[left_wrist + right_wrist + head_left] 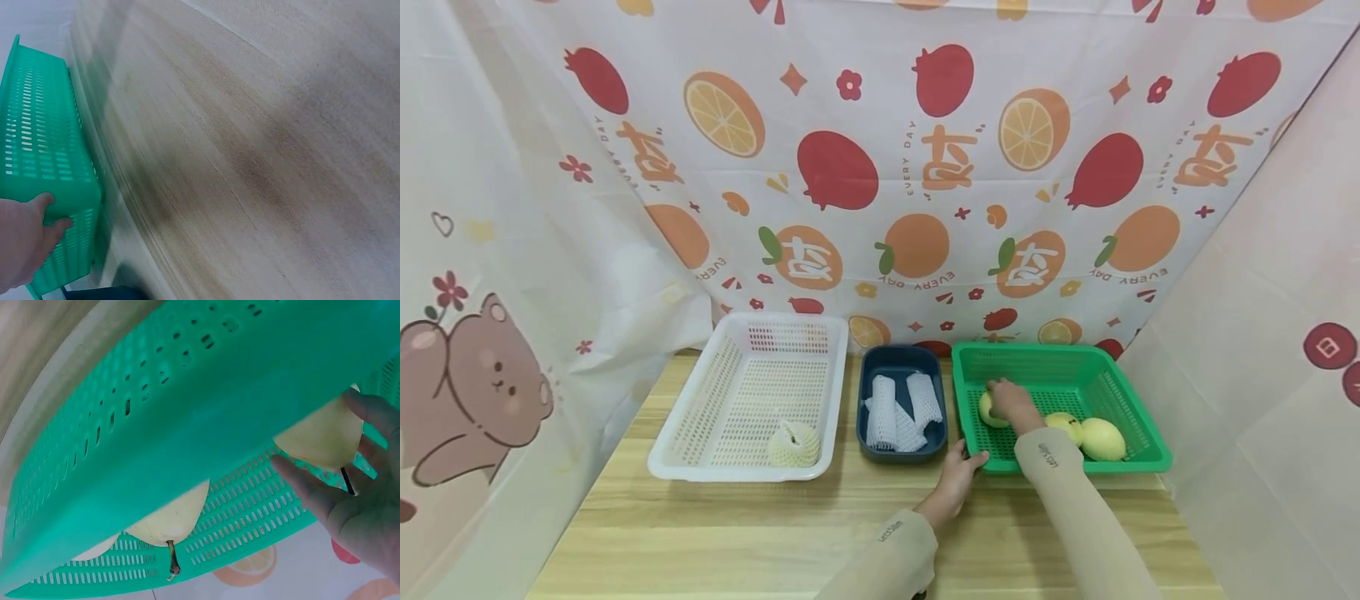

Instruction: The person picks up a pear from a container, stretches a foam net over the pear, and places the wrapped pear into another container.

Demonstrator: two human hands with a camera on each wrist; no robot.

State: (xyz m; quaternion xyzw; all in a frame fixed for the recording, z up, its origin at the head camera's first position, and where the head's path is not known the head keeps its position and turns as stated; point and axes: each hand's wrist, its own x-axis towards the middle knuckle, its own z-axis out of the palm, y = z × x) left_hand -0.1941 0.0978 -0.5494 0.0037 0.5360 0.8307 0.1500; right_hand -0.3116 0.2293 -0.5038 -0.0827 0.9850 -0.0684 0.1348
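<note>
The right hand (1015,402) is reaching into the green basket (1133,404) on the desk (737,533), its grip curving around a pear (325,440) lying by the left wall, while two more pears (1102,440) are resting nearer the right side. The left hand (955,479) is holding the basket's near left corner in its grip. White foam nets (884,414) are lying in the blue tray (898,457) alongside, and a netted fruit (795,446) is sitting in the white basket (760,367).

"EVERY DAY" — fruit-print curtain (891,108), "Let's Slim" — beige sleeves (1067,492)
</note>
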